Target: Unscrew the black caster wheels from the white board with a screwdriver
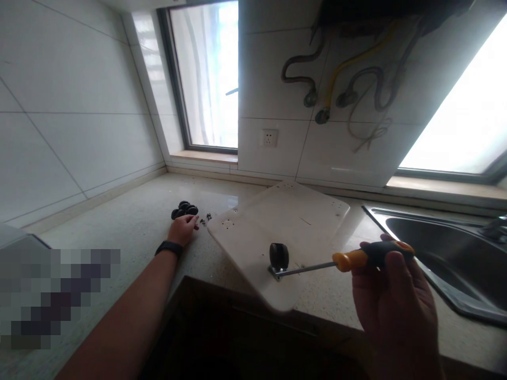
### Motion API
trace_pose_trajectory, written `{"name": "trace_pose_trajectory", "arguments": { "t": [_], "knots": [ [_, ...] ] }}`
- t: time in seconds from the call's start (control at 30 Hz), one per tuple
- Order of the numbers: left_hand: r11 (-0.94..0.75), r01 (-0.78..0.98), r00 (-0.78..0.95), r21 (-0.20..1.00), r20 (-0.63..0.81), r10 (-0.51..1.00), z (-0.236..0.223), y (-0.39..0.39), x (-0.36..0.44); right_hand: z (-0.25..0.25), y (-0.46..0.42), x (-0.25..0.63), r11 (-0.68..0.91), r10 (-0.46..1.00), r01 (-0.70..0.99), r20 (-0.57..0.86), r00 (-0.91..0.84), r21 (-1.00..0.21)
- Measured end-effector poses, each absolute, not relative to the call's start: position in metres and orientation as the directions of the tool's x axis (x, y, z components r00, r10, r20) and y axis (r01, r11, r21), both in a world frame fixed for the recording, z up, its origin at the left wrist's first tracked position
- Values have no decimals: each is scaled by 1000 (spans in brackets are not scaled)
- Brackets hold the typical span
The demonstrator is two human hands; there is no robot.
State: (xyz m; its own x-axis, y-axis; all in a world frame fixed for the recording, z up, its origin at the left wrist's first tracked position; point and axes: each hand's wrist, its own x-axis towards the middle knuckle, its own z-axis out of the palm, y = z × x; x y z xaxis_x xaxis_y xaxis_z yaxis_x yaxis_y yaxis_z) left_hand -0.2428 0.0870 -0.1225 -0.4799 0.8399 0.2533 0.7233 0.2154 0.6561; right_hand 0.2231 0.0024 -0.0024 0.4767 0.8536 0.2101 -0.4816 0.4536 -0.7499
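Observation:
My right hand is closed around the yellow and black handle of a screwdriver. Its shaft points left, and the tip meets the metal plate of a black caster wheel. That caster stands on the near corner of a white board with rounded corners and small holes. To the left, my left hand, with a black band on the wrist, is on the counter with its fingers drawn together. Several black casters lie just behind it, and small screws lie to its right. What its fingertips hold, if anything, is too small to make out.
The speckled counter carries the board, whose near corner overhangs the front edge. At the right is a steel sink with a tap. A wall socket, pipes and two windows are behind. A blurred patch covers the lower left.

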Motion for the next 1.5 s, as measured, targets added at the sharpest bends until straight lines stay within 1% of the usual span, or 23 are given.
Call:
{"name": "trace_pose_trajectory", "arguments": {
  "t": [0.13,0.27,0.43,0.63,0.73,0.87,0.97,1.1,1.3,1.4,1.5],
  "knots": [
    [206,715,-489,668,268,830,-116,80,-247,-1,1,224,430,851,-481,164,499,-764],
    [251,737,-482,628,228,846,-109,73,-258,-1,0,228,438,843,-483,161,513,-758],
    [298,814,-419,500,149,896,-107,64,-268,-5,-1,234,427,845,-478,150,513,-768],
    [296,895,-363,333,161,918,-112,66,-259,-9,1,236,420,846,-464,152,511,-780],
    [270,922,-320,276,157,934,-113,69,-256,-9,0,237,426,847,-463,162,507,-777],
    [227,946,-265,229,149,953,-114,71,-251,-8,-2,238,425,839,-433,166,519,-795],
    [201,956,-238,215,161,958,-115,71,-246,-8,-4,237,413,843,-421,165,512,-807],
    [216,951,-260,223,189,947,-114,69,-241,-8,-5,238,404,851,-422,164,499,-812],
    [202,953,-247,227,188,951,-117,69,-237,-6,-7,240,413,847,-424,169,503,-806],
    [191,950,-240,246,186,953,-119,71,-236,-7,-9,241,409,849,-417,171,500,-812],
    [173,940,-238,293,204,950,-118,70,-235,-8,-9,241,404,849,-417,164,502,-814]
  ]
}}
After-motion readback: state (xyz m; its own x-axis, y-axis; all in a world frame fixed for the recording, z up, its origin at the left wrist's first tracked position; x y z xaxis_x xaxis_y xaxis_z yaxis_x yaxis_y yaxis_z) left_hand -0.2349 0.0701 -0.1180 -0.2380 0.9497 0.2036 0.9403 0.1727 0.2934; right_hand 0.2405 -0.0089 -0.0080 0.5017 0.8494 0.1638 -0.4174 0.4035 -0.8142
